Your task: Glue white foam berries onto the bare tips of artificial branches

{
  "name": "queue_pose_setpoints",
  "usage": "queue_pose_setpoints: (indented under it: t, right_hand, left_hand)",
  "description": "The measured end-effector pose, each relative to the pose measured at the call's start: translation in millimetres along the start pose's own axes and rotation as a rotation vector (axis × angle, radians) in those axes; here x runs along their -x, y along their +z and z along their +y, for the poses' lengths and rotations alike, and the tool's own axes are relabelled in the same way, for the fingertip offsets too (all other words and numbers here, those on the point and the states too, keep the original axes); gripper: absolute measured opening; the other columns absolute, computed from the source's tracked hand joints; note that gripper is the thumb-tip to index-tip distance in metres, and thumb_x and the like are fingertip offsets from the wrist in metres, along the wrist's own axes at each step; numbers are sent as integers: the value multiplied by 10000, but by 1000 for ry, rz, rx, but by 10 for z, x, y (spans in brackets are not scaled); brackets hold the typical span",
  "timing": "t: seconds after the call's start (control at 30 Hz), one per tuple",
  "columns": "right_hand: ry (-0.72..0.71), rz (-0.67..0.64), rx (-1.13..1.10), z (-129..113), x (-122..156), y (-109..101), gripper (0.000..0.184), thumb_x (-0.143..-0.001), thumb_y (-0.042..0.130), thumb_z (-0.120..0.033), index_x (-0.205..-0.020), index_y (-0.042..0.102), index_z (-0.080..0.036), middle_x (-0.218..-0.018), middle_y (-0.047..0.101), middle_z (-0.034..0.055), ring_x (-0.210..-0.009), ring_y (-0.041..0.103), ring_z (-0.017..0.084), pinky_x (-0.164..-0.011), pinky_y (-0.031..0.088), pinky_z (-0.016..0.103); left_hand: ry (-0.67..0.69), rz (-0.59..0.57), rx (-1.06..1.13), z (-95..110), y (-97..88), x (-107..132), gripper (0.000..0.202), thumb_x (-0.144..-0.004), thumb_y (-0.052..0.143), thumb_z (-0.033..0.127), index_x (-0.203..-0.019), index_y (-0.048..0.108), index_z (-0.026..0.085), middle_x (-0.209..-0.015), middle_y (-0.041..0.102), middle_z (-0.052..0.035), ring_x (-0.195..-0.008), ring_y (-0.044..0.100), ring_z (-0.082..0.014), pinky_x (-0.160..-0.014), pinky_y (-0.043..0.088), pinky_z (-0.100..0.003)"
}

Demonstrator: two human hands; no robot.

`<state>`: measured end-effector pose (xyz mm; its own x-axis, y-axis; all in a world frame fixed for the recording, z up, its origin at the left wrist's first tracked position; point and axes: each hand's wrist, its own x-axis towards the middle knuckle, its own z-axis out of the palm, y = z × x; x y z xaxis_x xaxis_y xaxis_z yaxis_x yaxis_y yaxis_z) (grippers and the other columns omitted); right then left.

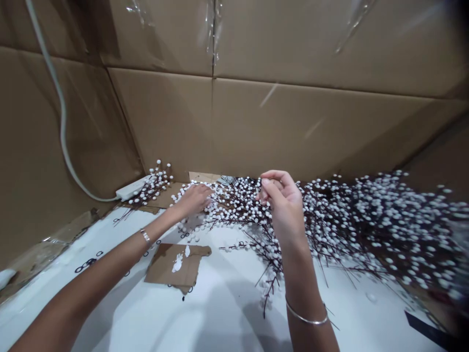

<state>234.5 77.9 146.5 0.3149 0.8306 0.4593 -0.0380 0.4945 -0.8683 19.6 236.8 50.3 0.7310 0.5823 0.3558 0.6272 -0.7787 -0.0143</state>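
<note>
Along the back of the tabletop (234, 288) lay a heap of berry stems (330, 212), a small bunch (156, 180) apart; progress was unclear. The right hand (284, 200) was pinched closed; the left hand's (195, 199) grip, at the heap, couldn't be told.

Dark, thin-stemmed, white-berried branches (344, 220) lie tangled along the bench (146, 313), seemingly densest towards the blurred right end; a smaller bunch (156, 183) lies apart, far left.
</note>
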Motion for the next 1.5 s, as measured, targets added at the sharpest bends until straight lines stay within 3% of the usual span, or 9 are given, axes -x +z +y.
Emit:
queue_pose_setpoints:
  t: [0.13,0.27,0.5,0.67,0.8,0.9,1.03,1.23,1.5]
  right_hand:
    - [-16,-17,15,-69,23,-27,66,-852,569,-240,-915,557,-226,-582,437,-57,-545,446,97,-576,419,261]
    - [-33,-23,15,-120,32,-77,60,-859,557,-237,-918,565,-229,-585,438,-57,-544,434,95,-577,405,260]
    - [-40,-56,213,-57,-33,-140,91,-858,526,-250,-918,583,-212,-663,549,-23,-622,502,117,-612,411,259]
    - [-11,-244,771,180,-48,-132,326,-846,542,-288,-1151,611,-197,-1178,642,100,-838,593,177,-791,445,332]
    - [31,-440,821,321,-29,-72,194,-865,508,-260,-946,665,-180,-913,715,64,-734,627,169,-706,444,293]
    - [103,-504,637,325,-24,-8,267,-904,473,-310,-735,623,-169,-737,695,27,-474,568,105,-515,404,248]
    - [167,-426,334,262,-12,91,315,-903,515,-430,-885,674,-159,-891,737,65,-386,522,63,-406,374,222]
    - [225,-573,182,253,96,299,324,-889,555,-458,-934,708,-176,-885,741,46,-377,519,39,-381,344,195]
    - [202,-686,388,353,236,455,327,-906,541,-421,-1109,669,-200,-1038,710,62,-582,631,98,-558,459,234]
  left_hand:
    - [131,-197,-175,194,158,-249,183,-903,562,222,-1049,662,173,-1005,690,-111,-1019,600,-262,-895,382,-386]
    - [162,-136,-200,159,24,-334,207,-914,554,244,-1094,641,192,-1099,642,-118,-1061,571,-265,-894,366,-378]
    - [159,82,-395,203,-771,-392,187,-944,501,226,-1062,644,196,-1013,608,-99,-990,535,-263,-833,344,-373]
    - [138,112,-329,229,-1408,-222,138,-941,535,262,-1022,644,238,-973,607,-52,-971,527,-223,-851,331,-356]
    - [60,141,-230,298,-1630,24,169,-960,500,294,-1049,638,254,-993,613,-38,-1006,534,-222,-925,340,-385]
    - [-66,360,-143,424,-1659,208,308,-913,576,371,-1209,580,284,-1183,581,-45,-1216,443,-280,-1051,292,-445]
    - [-365,694,114,635,-1542,391,538,-863,640,419,-1351,469,273,-1359,494,-64,-1298,405,-282,-1068,349,-431]
    - [-276,159,760,895,-1240,424,266,-917,550,425,-1043,697,244,-1087,704,-49,-1001,650,-210,-842,515,-325]
    - [-382,353,900,812,-1317,437,222,-877,612,368,-812,714,181,-821,739,-41,-782,680,-172,-687,531,-254]
